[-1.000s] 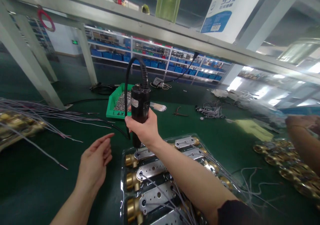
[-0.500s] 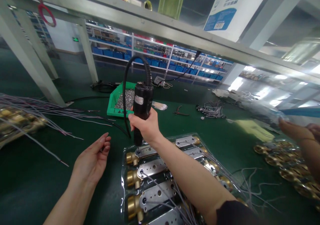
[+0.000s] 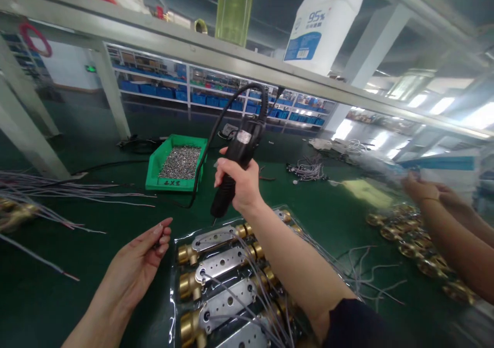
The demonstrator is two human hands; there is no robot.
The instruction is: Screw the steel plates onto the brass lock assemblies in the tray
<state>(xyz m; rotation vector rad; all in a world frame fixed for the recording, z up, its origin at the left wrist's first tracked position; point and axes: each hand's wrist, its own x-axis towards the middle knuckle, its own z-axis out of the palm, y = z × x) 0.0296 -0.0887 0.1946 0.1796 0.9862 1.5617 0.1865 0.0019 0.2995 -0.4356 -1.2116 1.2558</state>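
My right hand [image 3: 243, 183] is wrapped round a black electric screwdriver [image 3: 240, 155], tilted, with its thin bit just above the far plate of the brass fittings. A black cable loops from its top. Beneath lies a clear plastic tray [image 3: 173, 286] with several brass fittings [image 3: 188, 285], each topped by a silver metal plate [image 3: 222, 263] with holes; grey wires [image 3: 231, 294] come out of some. To the left of the tray, my left hand [image 3: 144, 253] hovers palm up with its fingers curled and pinched; a small dark thing shows between them, too small to name.
Behind the tray stands a green bin [image 3: 170, 184] of small metal screws. Grey wires [image 3: 77, 196] lie at left. Pliers and a cable bundle [image 3: 309, 170] lie farther back. At right, a co-worker's hands [image 3: 424, 191] are over more brass fittings [image 3: 417, 245]. A shelf [image 3: 185, 47] spans overhead.
The screwdriver has risen off the far plate and tilted, its top leaning right. My left hand keeps its curled pose beside the tray. The whole view has shifted.
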